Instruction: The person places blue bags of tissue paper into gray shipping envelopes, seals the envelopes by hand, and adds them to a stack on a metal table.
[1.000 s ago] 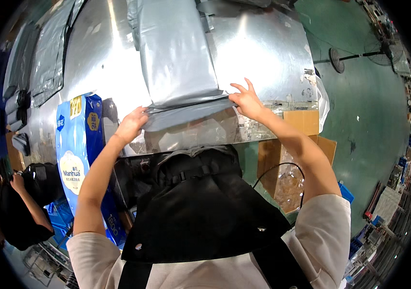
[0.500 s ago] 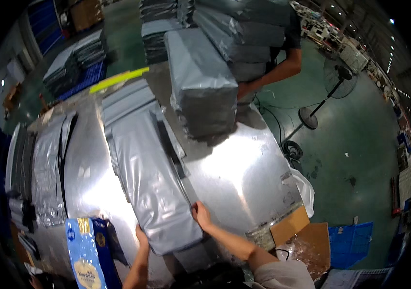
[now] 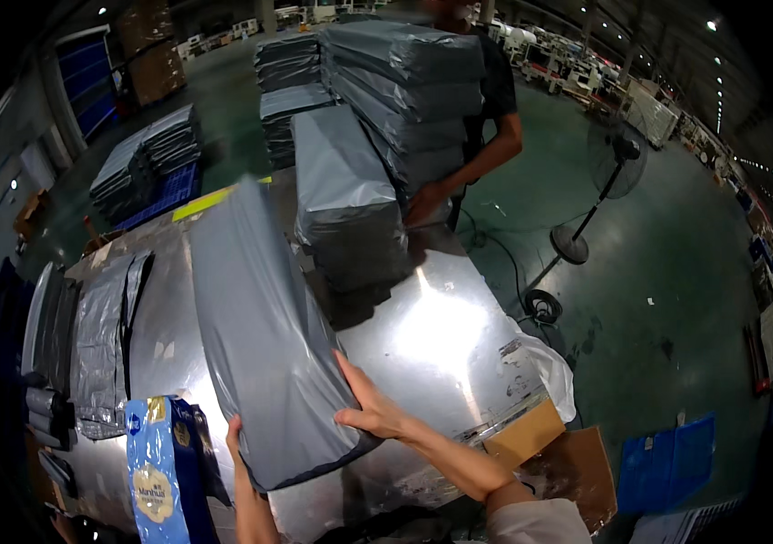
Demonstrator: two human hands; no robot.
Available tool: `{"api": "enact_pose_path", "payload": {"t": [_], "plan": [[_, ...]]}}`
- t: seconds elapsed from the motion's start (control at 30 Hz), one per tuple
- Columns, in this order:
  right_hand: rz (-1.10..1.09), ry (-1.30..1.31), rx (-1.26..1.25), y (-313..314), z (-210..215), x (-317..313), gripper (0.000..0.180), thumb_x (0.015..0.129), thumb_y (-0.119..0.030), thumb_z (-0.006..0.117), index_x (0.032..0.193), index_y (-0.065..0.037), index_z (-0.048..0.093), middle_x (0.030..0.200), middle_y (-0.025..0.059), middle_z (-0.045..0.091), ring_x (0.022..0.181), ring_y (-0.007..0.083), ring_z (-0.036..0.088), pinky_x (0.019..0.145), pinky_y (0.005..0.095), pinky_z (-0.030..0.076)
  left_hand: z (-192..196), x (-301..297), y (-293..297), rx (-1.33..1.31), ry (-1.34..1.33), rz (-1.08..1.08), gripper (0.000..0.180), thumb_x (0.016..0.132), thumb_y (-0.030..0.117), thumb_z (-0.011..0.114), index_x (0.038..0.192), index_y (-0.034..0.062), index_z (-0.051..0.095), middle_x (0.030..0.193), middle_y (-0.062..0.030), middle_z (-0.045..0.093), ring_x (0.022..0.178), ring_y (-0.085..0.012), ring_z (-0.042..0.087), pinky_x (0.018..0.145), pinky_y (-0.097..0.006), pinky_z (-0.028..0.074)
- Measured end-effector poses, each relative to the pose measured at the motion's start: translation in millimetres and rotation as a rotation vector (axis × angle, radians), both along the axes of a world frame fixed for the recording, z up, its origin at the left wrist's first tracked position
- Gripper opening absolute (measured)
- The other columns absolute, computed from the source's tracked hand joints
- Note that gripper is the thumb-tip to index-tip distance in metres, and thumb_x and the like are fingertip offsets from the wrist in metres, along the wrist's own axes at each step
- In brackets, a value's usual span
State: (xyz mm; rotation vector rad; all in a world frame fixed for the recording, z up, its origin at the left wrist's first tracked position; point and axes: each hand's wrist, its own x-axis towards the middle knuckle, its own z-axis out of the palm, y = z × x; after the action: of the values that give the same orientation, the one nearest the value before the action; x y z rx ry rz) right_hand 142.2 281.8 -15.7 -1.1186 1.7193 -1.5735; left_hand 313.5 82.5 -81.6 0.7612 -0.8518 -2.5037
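Note:
A long grey plastic bag [image 3: 259, 335], smooth and slightly creased, slants away from me over the metal table. My left hand [image 3: 236, 440] grips its near left edge; most of the fingers are hidden beneath. On the opposite edge, my right hand [image 3: 370, 408] holds the bag, thumb pressed against the side and fingers along it. The bag's far end is blurred and appears raised off the table. Whatever lies beneath it is covered. Just left of my left hand stands a blue printed plastic pack [image 3: 152, 471].
A co-worker's hand [image 3: 427, 201] touches a large grey wrapped block [image 3: 345, 181] at the table's far end, beside stacked grey bundles [image 3: 422, 100]. More flat grey bags [image 3: 105, 344] lie left on the metal table [image 3: 169, 317]. A cardboard box [image 3: 577, 467] and standing fan [image 3: 617, 163] are right.
The grey bag has lifted and spread wider, covering the folded bags beneath. My right hand has shifted slightly up its edge. The view has tilted upward, showing more of the hall.

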Motion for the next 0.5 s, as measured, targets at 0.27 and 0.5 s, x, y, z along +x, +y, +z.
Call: {"api": "enact_pose_path", "payload": {"t": [0.27, 0.5], "plan": [[-0.225, 0.162, -0.485, -10.4, 127.5, -130.0, 0.081, 0.076, -0.043, 0.053, 0.134, 0.004, 0.022, 0.135, 0.0230, 0.028, 0.126, 0.0316, 0.028, 0.102, 0.0341, 0.022, 187.9, -173.3, -23.0, -0.368, 0.223, 0.047, 0.033, 0.082, 0.035, 0.049, 0.092, 0.0055, 0.060, 0.083, -0.0079, 0.062, 0.068, -0.0160, 0.060, 0.059, -0.025, 0.050], [-0.349, -0.132, -0.609, -66.4, 145.9, -280.3, 0.074, 0.082, -0.043, 0.049, 0.129, 0.011, 0.027, 0.129, 0.0227, 0.039, 0.122, 0.0259, 0.035, 0.099, 0.0259, 0.024, 223.0, -359.0, -108.4, -0.420, 0.117, -0.310, 0.060, 0.079, 0.049, 0.053, 0.118, 0.0041, 0.049, 0.114, -0.0159, 0.052, 0.101, -0.0240, 0.053, 0.085, -0.038, 0.043]]}}
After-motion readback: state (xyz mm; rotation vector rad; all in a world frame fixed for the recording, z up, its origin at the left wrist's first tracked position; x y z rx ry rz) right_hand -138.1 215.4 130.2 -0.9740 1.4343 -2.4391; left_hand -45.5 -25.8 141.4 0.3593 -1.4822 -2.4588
